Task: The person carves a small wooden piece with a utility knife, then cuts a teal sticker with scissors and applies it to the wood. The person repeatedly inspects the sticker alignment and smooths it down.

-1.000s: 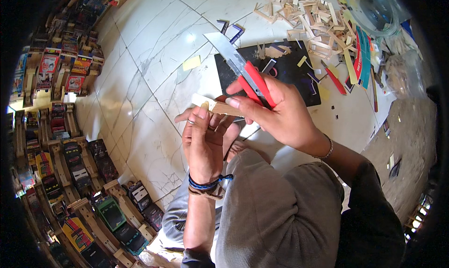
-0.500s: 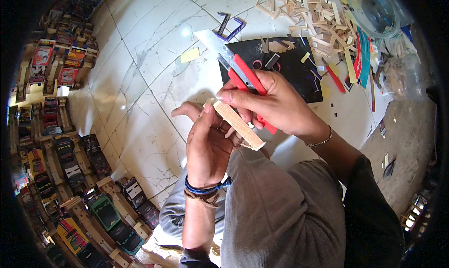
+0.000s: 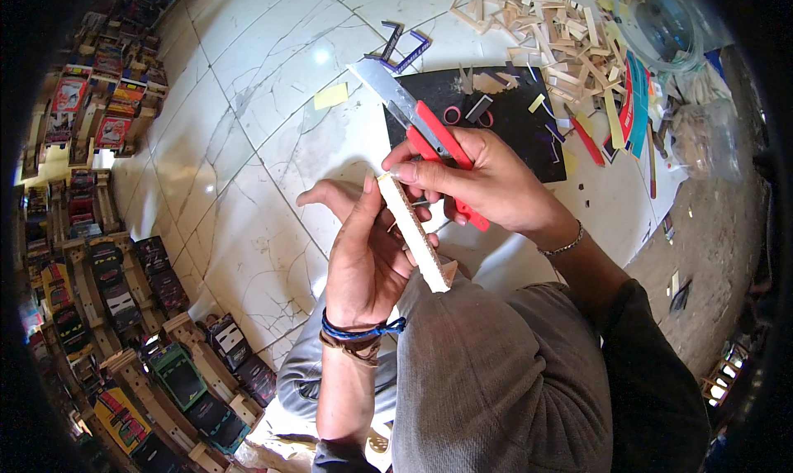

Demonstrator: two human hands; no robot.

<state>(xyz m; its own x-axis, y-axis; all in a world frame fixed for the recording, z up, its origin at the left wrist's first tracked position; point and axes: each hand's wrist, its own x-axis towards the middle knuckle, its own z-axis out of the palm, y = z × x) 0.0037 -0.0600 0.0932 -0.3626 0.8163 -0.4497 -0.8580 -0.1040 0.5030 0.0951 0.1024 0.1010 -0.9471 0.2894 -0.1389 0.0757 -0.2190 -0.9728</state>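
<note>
Pale slim wooden bar (image 3: 411,230) slants kneeward, rolled since earlier; left hand (image 3: 359,254) seemingly pinches it, right hand (image 3: 500,180) clasps red-handled steel cutter (image 3: 437,129).

the strip (image 3: 413,237) is made of pale, matt wood, smooth on the upper face and rough along one side. smooth, shiny metal is seen in the blade (image 3: 376,85), smooth red plastic in its handle (image 3: 439,130). light is mirrored by the glossy floor tiles (image 3: 264,68). the trousers (image 3: 496,374) are woven of matt grey cloth; bare wood is shown by the offcuts (image 3: 562,35), clear, crinkled plastic by the bag (image 3: 710,134).
</note>
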